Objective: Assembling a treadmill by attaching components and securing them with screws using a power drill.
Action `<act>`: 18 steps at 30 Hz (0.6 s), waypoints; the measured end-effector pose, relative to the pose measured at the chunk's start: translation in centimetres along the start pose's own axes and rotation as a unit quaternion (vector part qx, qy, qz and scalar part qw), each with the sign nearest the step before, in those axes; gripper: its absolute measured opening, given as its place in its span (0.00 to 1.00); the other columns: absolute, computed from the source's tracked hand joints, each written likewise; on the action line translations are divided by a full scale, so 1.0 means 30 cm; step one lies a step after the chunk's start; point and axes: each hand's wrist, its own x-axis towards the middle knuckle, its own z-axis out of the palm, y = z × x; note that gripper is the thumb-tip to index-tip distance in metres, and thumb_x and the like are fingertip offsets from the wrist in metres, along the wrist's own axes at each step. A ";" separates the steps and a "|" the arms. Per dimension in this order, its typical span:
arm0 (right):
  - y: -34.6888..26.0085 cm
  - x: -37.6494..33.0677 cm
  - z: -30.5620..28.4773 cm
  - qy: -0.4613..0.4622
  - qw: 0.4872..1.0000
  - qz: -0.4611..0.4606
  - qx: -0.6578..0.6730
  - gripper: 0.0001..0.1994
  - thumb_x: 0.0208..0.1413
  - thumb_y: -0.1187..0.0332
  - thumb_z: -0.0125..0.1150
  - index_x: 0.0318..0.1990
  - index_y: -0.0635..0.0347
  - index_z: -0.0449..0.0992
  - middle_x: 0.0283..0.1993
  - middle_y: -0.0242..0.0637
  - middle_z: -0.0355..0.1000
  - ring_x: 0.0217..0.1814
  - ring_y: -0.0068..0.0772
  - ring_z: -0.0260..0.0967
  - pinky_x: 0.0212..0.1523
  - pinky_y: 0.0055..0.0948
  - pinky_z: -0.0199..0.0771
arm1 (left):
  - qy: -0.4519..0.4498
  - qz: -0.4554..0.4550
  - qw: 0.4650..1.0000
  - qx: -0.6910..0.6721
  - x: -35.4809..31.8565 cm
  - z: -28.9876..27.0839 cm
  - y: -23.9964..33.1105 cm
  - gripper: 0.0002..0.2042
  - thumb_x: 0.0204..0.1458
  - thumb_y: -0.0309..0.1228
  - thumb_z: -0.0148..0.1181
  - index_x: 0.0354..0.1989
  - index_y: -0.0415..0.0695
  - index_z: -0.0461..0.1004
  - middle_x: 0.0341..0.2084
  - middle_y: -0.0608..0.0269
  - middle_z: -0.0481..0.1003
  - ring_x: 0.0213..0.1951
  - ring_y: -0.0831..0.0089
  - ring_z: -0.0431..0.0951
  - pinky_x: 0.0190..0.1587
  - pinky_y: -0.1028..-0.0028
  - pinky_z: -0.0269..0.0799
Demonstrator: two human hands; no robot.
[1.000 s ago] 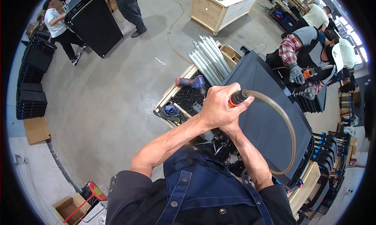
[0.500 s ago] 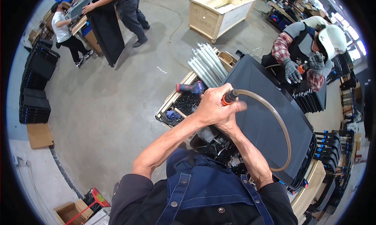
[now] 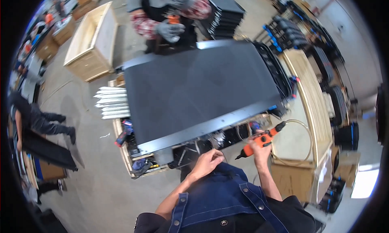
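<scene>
My right hand (image 3: 261,148) is closed round an orange power screwdriver (image 3: 265,139), its black tip pointing down and left. A clear hose (image 3: 311,139) loops from the tool's rear end. In front of my apron, my left hand (image 3: 207,163) has its fingers curled together; what they hold, if anything, is hidden. Just beyond both hands lies a large dark panel (image 3: 198,83) with a silvery metal strip (image 3: 210,129) along its near edge. Beneath that edge, dark trays of small parts (image 3: 194,152) show in part.
Across the panel, a co-worker's gloved hand (image 3: 170,31) holds an orange tool. Metal tubes (image 3: 112,103) and a red-and-black cordless tool (image 3: 123,133) lie to the left. A wooden crate (image 3: 91,50) stands farther back. At right is a wood-framed box (image 3: 302,107).
My view has swung to the right, bringing the panel squarely in front of me. My hands were together at the screwdriver; now they are apart, with the tool in the right one.
</scene>
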 end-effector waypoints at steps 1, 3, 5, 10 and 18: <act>0.030 0.013 -0.102 0.083 0.994 -0.021 -0.061 0.21 0.49 0.75 0.68 0.51 0.64 0.68 0.37 0.35 0.72 0.38 0.26 0.73 0.42 0.30 0.76 | -0.021 -0.008 1.000 -0.001 0.030 0.058 -0.035 0.16 0.59 0.37 0.62 0.50 0.38 0.76 0.41 0.52 0.81 0.45 0.66 0.81 0.49 0.69 0.75; 0.147 0.044 -0.342 0.183 0.983 0.005 0.012 0.17 0.49 0.77 0.67 0.45 0.62 0.67 0.34 0.34 0.70 0.34 0.27 0.73 0.38 0.31 0.76 | -0.098 -0.019 0.994 0.046 0.098 0.169 -0.073 0.17 0.59 0.40 0.61 0.47 0.39 0.76 0.41 0.51 0.81 0.45 0.59 0.82 0.49 0.65 0.75; 0.216 0.088 -0.530 0.274 0.960 0.013 0.057 0.16 0.50 0.79 0.65 0.43 0.61 0.66 0.33 0.33 0.69 0.32 0.27 0.72 0.36 0.31 0.76 | -0.117 -0.037 0.989 0.087 0.163 0.239 -0.087 0.17 0.58 0.41 0.61 0.48 0.40 0.77 0.43 0.50 0.81 0.47 0.57 0.82 0.50 0.64 0.75; 0.381 0.320 -0.947 0.343 0.939 -0.029 0.001 0.13 0.57 0.74 0.66 0.43 0.61 0.67 0.33 0.32 0.69 0.32 0.25 0.72 0.35 0.29 0.76 | -0.040 -0.057 0.994 0.087 0.364 0.405 -0.175 0.13 0.59 0.36 0.63 0.47 0.40 0.79 0.41 0.54 0.82 0.44 0.64 0.83 0.48 0.68 0.76; 0.688 0.969 -1.357 0.199 0.967 0.010 -0.159 0.17 0.50 0.70 0.74 0.44 0.62 0.74 0.36 0.28 0.70 0.36 0.22 0.65 0.40 0.27 0.70 | 0.243 -0.049 0.967 0.056 0.770 0.721 0.204 0.10 0.62 0.30 0.59 0.41 0.34 0.77 0.32 0.66 0.78 0.34 0.78 0.76 0.40 0.75 0.73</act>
